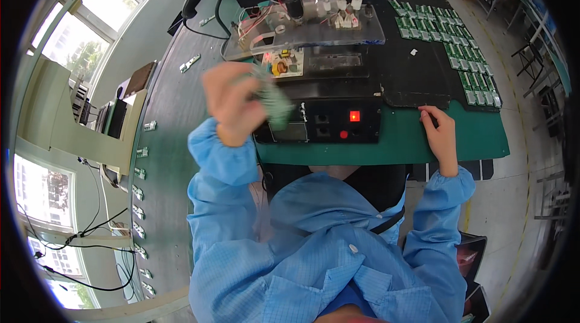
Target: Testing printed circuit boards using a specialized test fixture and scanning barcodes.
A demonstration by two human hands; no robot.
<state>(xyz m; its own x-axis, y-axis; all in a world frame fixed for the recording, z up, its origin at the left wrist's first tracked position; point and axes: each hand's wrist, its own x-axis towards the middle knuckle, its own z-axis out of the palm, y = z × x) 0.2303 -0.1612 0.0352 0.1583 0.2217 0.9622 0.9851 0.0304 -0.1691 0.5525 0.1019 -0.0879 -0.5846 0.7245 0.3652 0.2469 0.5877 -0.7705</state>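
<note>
Board (pixel 278 107), blurred, lies just right of our left hand (pixel 232 101), fingers closed on it, long axis slanting far-left to near-right over the box (pixel 367 125), while our right hand (pixel 441 134), loosely curled, visibly empty, rests well apart by the mat (pixel 417 89).

The left arm (pixel 222 202) reached forward from the body, and its wrist (pixel 233 134) showed just past a gathered blue cuff (pixel 222 157). The left hand (pixel 232 101) was blurred, its fingers (pixel 243 89) bent inward in a closed grip. Well apart from it, the right arm (pixel 436 214) also extended forward, sleeved in the same blue. The right hand (pixel 441 134) held nothing; its fingers bent loosely toward the left, the thumb beside them.
</note>
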